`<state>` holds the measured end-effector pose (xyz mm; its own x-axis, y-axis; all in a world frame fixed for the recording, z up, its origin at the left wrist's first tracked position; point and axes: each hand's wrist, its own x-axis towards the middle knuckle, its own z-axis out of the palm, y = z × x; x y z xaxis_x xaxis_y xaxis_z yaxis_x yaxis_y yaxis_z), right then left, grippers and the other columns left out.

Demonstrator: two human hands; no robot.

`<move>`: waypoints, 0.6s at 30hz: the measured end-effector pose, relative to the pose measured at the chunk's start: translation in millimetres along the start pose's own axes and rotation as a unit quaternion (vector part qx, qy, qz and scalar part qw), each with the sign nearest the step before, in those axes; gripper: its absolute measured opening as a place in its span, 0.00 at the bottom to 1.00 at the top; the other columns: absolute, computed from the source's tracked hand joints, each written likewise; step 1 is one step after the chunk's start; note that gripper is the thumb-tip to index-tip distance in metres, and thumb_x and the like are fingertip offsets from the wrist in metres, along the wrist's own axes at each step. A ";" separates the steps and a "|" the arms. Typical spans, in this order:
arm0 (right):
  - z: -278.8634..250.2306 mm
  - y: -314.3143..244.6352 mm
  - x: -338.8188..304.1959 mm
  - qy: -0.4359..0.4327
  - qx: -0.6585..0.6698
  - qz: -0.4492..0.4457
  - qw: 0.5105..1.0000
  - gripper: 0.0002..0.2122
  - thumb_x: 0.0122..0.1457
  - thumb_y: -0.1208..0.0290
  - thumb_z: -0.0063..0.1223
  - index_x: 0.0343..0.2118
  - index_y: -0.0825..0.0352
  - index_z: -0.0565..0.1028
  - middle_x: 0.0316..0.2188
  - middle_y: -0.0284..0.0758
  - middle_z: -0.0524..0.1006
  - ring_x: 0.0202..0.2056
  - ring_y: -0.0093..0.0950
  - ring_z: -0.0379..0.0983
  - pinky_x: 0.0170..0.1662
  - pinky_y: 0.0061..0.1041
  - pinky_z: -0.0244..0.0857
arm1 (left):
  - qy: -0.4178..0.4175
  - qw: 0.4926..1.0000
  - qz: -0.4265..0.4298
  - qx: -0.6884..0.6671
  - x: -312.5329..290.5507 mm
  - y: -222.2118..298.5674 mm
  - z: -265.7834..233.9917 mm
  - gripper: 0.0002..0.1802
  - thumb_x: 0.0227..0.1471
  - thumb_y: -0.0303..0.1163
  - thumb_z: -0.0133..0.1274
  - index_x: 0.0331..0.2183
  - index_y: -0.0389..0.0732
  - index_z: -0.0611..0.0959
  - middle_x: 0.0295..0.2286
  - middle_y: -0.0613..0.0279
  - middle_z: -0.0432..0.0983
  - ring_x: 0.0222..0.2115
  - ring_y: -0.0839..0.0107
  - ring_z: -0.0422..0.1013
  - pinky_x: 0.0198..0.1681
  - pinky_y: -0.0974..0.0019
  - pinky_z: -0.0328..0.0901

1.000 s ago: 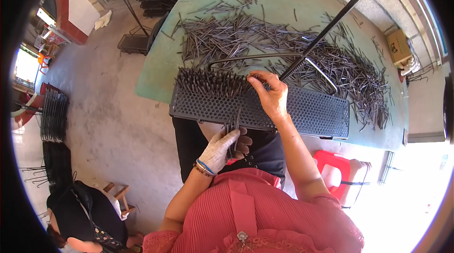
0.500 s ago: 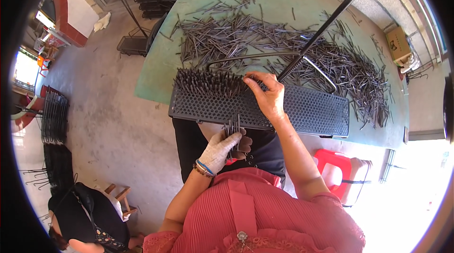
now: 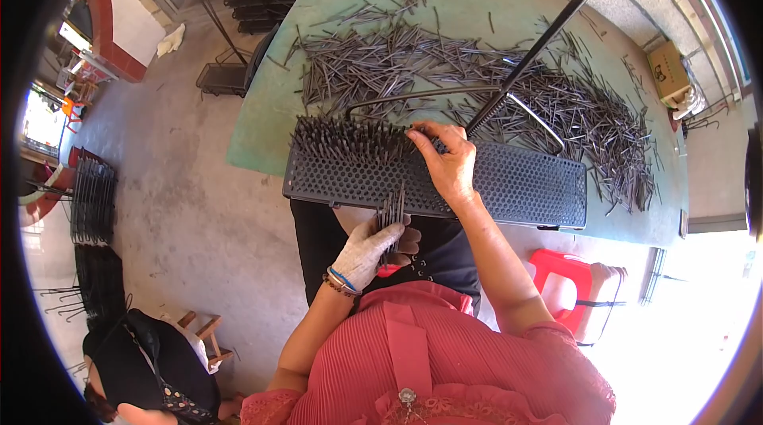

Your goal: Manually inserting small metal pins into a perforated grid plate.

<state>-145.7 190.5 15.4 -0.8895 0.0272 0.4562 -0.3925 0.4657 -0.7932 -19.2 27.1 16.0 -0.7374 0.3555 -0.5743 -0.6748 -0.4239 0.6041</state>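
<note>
A long black perforated tray [image 3: 509, 187] lies across my lap at the table's near edge. Short dark sticks [image 3: 346, 139] stand upright, closely packed, in the holes of its far left part. My left hand [image 3: 364, 250], in a pale work glove, is closed around a bundle of loose dark sticks [image 3: 392, 214] just below the tray's near edge. Over the middle of the tray, my bare right hand [image 3: 451, 161] has thumb and fingers pinched together beside the standing sticks. Whatever lies between those fingertips is too small to make out.
A green table [image 3: 266, 127] carries a wide heap of loose sticks [image 3: 588, 119]. A black pole [image 3: 548, 32] with a bent wire frame slants behind the tray. To the right stands a red stool [image 3: 556, 286]; another person [image 3: 151, 365] is at lower left.
Both hands stay almost where they were. The bundle in my left hand has shifted slightly, its sticks fanning a little differently; my right hand's pinch remains beside the standing sticks.
</note>
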 end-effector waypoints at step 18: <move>13.0 8.0 -7.4 0.067 -0.035 -0.064 0.995 0.09 0.47 0.75 0.68 0.31 0.67 0.80 0.28 0.35 0.80 0.31 0.31 0.74 0.38 0.27 0.67 | 0.009 1.000 0.014 0.011 1.0 -1.9 -4.8 0.15 0.59 0.34 0.51 0.44 0.36 0.74 0.36 0.55 0.79 0.32 0.68 0.77 0.32 0.69 0.73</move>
<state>-145.3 182.5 0.4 -0.7923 0.0782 0.6051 -0.4797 0.5332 -0.6969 -18.5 24.3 11.7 -0.7557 0.3290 -0.5662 -0.6543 -0.4144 0.6325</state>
